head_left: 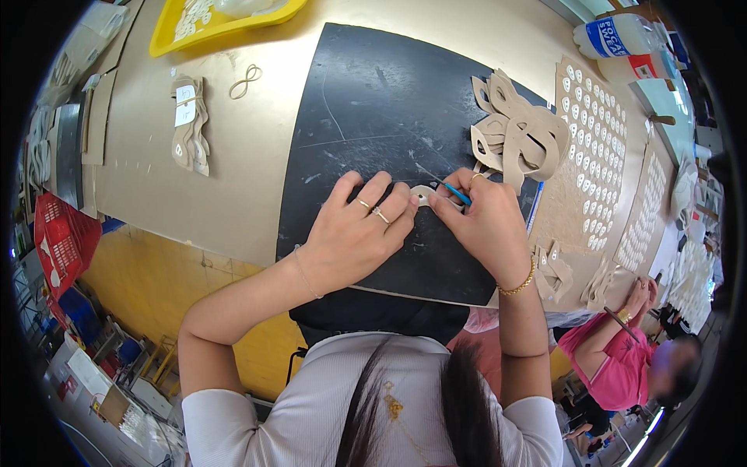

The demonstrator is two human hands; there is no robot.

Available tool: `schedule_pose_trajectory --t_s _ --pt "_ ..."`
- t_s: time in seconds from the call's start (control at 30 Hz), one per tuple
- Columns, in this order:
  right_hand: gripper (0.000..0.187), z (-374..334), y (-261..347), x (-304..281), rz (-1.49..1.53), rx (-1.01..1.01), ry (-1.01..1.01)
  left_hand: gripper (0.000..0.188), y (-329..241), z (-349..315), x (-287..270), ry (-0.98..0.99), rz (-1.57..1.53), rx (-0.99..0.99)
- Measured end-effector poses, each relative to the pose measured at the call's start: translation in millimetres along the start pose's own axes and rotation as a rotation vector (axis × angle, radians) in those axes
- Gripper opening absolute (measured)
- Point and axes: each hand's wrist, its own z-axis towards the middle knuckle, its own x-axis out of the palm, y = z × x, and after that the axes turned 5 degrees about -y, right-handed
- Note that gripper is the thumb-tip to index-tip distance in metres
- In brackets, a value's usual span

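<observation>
A small beige curved cut-out piece (422, 194) with a hole lies on the black board (366, 101) in front of me. My left hand (359, 226) holds its left end under bent fingertips. My right hand (489, 215) grips a thin blue-handled tool (457, 194) between thumb and fingers, its slim dark tip pointing up and left over the board. The right thumb also touches the piece, whose right end is partly hidden. What kind of tip the tool has is too small to tell. Beyond my right hand is a loose pile of beige curved cut-outs (537, 148).
A banded, tagged bundle of beige pieces (187, 144) and a rubber band (245, 82) lie left. A yellow tray (292, 11) stands far left. Rows of white pieces cover a brown sheet (562, 202) at right, near a bottle (630, 35). A person in pink (615, 366) works at right.
</observation>
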Motion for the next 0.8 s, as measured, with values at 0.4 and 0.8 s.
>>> schedule_pose_trajectory --t_s 0.4,0.8 --pt "0.018 2 0 0 -0.009 -0.001 0.028 0.036 -1 -4 3 0.013 0.005 -0.012" --pt "0.017 3 -1 0 -0.046 -0.085 0.028 0.043 -10 -11 3 -0.006 -0.005 -0.076"
